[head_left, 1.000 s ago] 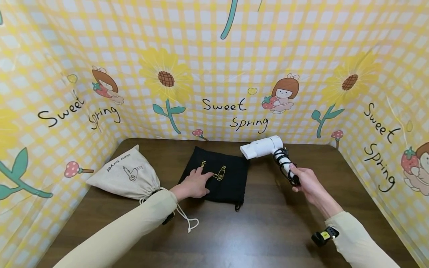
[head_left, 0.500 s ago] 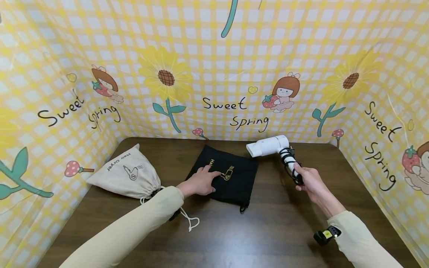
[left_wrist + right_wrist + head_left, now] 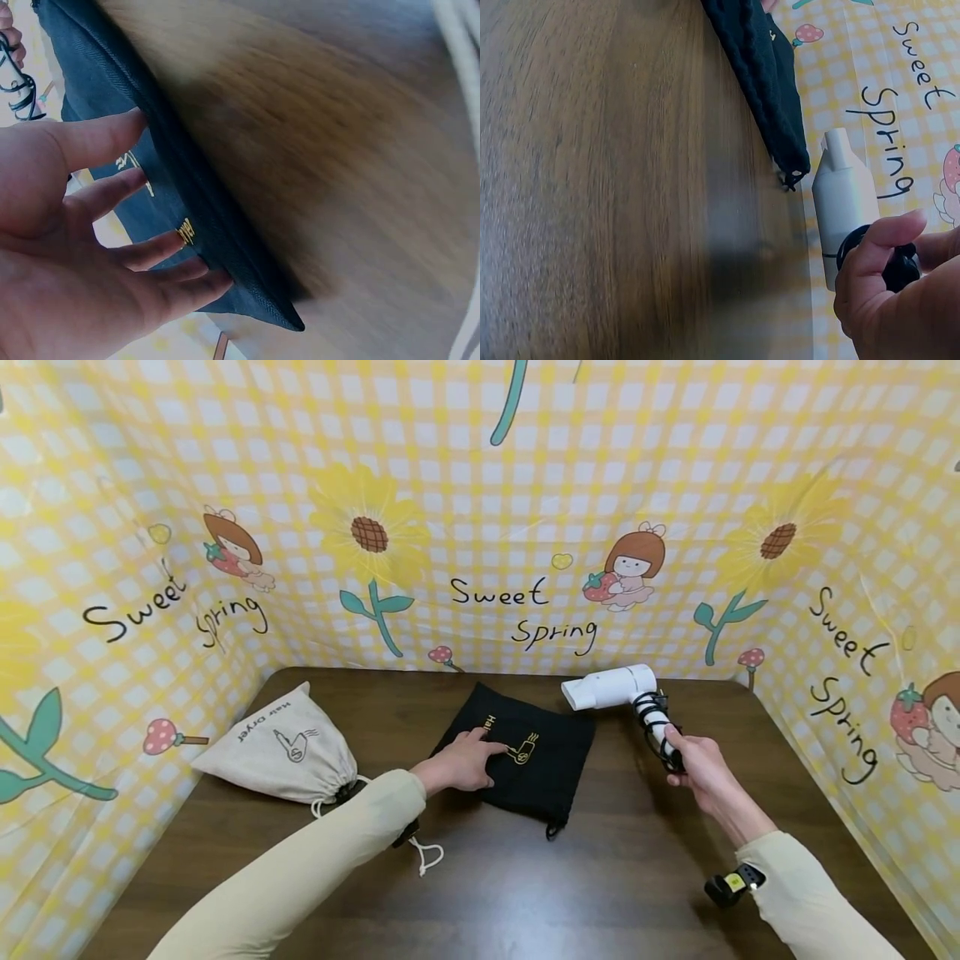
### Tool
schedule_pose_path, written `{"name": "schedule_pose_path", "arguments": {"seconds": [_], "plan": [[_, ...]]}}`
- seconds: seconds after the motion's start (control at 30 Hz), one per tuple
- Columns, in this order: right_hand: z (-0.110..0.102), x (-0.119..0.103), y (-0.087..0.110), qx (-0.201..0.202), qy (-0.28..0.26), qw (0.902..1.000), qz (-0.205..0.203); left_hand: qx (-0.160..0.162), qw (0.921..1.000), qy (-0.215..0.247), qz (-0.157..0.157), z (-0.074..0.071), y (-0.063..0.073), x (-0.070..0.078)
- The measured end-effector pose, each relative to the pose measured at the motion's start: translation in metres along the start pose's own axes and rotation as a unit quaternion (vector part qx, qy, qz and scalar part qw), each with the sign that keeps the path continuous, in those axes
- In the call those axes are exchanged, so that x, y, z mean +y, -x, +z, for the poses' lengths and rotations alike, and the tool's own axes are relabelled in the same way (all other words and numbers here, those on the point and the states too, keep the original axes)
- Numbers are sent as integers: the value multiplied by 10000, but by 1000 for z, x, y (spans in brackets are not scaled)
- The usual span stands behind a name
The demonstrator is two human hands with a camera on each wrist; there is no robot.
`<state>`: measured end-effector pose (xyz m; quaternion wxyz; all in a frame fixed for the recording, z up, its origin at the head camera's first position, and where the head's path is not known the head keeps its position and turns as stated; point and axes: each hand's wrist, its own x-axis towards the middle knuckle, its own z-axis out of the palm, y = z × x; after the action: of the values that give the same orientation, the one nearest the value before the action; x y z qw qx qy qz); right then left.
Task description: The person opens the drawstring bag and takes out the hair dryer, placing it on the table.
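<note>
My left hand (image 3: 461, 762) rests on a black drawstring bag (image 3: 558, 727) with gold hair-dryer print. Its fingers are spread, the tips touching the cloth, as the left wrist view also shows on the bag (image 3: 97, 71). The bag lies flat on the table, its cord end toward the near right. To the right, my right hand (image 3: 705, 768) grips the handle of a white hair dryer (image 3: 615, 687). Black cord is wound around that handle, and the nozzle points left. In the right wrist view the dryer's barrel (image 3: 845, 196) shows beyond the curled fingers.
A beige drawstring pouch (image 3: 262, 756) printed "Hair Dryer" lies at the left of the brown wooden table (image 3: 525, 893), its white string partly under my left forearm. Yellow checked cloth (image 3: 480, 510) walls the back and both sides.
The black bag has slid right across the table along with my left hand. My right hand and the hair dryer have shifted slightly right. The beige pouch stays in place.
</note>
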<state>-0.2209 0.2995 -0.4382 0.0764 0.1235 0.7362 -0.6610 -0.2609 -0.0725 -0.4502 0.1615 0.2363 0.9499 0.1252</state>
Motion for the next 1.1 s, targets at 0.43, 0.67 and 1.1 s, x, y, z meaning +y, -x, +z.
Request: {"name": "schedule_pose_path", "arguments": {"seconds": [0.43,0.67,1.1], "plan": [[-9,5,0,148,-152,9998,54,-130,9995,-212,187,1,-11,16],[-18,7,1,210,-191,9996,86,-199,9991,-269,243,4,-18,28],[-30,7,-1,360,-327,9988,107,-308,9985,-336,301,5,-36,46]]}}
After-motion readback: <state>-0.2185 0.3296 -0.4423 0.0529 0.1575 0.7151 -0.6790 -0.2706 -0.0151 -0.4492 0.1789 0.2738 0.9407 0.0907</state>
